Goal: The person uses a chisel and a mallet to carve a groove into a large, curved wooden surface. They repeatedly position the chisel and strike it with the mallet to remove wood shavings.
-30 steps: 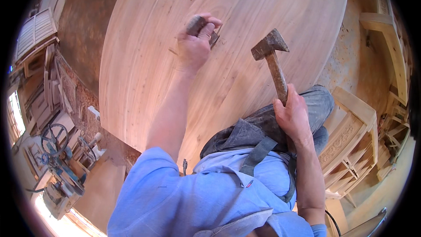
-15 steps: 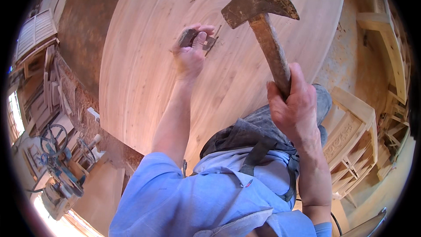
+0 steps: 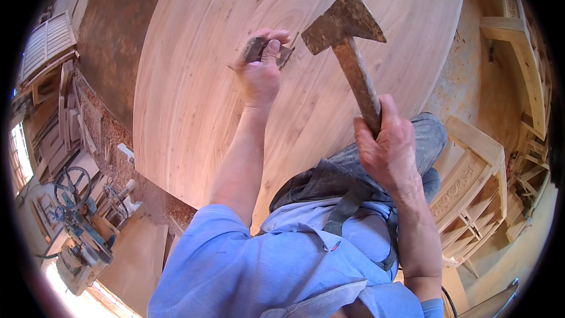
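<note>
A hatchet (image 3: 357,76) with a worn wooden handle and a dusty head is in my right hand (image 3: 388,144), which wraps round the lower end of the handle. Its head is raised over the broad pale wooden panel (image 3: 318,115). My left hand (image 3: 262,73) grips a short chisel (image 3: 254,50), fingers and thumb closed round it. The chisel's dark butt sticks out on the left and its flat metal part points right, toward a narrow dark slot (image 3: 294,39) in the panel. My fingers partly hide the tool, and I cannot tell whether its edge touches the wood.
Carved wooden furniture frames (image 3: 462,185) stand at the right, close to my knee (image 3: 429,138). At the lower left is a machine with a handwheel (image 3: 72,188). Sawdust (image 3: 109,123) covers the floor beside the panel, and wood offcuts (image 3: 67,115) lean at the left.
The hatchet has come down and slightly left, its head now nearer the chisel. My left hand has shifted a little to the right, still gripping the chisel.
</note>
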Tool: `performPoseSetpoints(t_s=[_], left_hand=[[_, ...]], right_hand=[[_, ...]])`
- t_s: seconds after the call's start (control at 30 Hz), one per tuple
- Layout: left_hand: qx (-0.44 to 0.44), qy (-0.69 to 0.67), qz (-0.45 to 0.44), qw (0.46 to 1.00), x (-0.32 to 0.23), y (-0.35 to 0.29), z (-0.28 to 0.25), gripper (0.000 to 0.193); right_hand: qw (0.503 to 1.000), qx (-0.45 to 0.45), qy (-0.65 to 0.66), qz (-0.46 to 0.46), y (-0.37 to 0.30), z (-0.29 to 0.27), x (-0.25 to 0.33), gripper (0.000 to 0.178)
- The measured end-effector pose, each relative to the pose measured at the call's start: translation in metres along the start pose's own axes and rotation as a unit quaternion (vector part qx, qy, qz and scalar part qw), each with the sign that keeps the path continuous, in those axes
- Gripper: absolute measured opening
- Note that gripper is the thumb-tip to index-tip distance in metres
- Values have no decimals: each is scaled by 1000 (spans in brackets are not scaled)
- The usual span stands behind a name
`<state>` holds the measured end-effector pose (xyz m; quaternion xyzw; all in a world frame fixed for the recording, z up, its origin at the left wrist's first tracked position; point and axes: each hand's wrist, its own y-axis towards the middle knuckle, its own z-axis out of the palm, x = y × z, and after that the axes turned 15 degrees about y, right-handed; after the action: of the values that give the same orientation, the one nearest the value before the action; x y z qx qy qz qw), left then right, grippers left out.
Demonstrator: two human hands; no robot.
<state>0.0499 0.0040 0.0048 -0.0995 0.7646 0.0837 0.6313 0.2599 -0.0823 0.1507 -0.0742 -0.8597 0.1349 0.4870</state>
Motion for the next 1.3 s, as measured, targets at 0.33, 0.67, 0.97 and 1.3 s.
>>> performPoseSetpoints(t_s=[0.33,0.67,0.97,1.3], left_hand=[[7,-33,-41,999,21,-8,16,16],[41,34,-82,995,7,12,8,16],[39,-95,-175,979,4,51,-9,16],[27,-304,-333,892,41,99,-15,7]], right_hand=[[991,6,-82,-108,10,1,31,15],[980,93,-168,-51,38,6,48,11],[992,80,-61,70,23,-1,-8,23],[957,47,146,247,0,2,-78,22]])
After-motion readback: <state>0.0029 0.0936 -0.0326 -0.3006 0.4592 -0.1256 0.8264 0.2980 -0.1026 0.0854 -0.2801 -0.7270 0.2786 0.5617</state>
